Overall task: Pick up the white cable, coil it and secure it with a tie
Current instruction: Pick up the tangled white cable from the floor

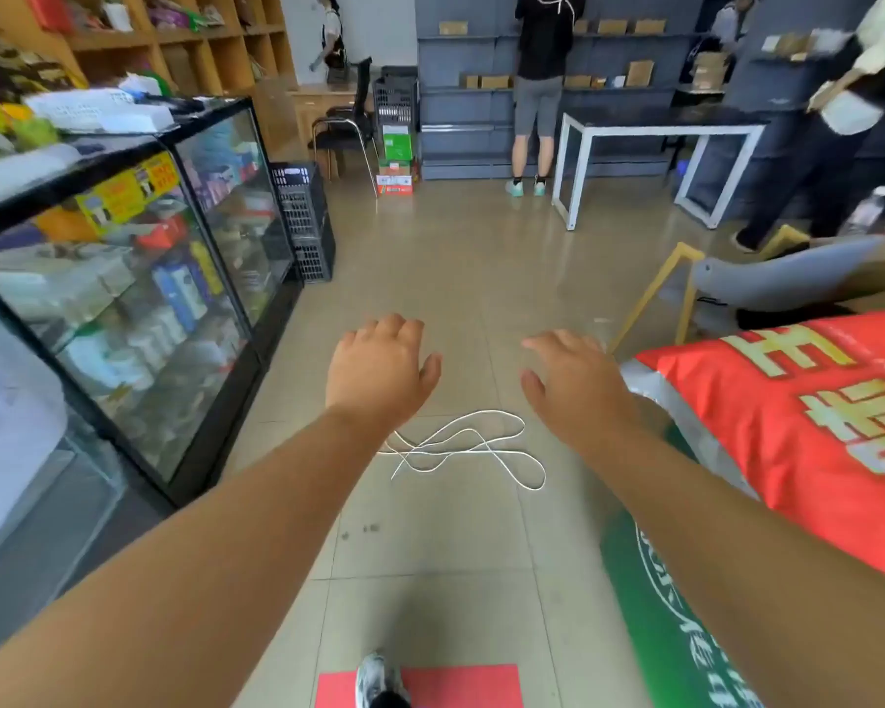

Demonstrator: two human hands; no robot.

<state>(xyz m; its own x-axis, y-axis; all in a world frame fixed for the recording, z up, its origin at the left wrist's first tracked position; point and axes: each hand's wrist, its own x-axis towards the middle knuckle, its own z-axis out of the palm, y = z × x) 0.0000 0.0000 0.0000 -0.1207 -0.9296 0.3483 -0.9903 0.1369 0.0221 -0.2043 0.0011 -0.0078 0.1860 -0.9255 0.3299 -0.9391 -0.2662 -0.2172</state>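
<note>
Right now I am stretching both arms out over the tiled floor (456, 258). My left hand (379, 373) is hovering palm down, its grip apart, fingers relaxed and holding nothing; my right hand (576, 388) is showing the same slack, apart grip. The white cable (461, 451) is lying on the floor in loose tangled loops, between the 2 wrists in view. A glass display case (124, 309) is standing to my left, a red sack (788, 431) to my right.

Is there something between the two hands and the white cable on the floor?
Nothing visible. The white cable lies loose on bare floor tiles, and the left hand and right hand are held open over it.
</note>
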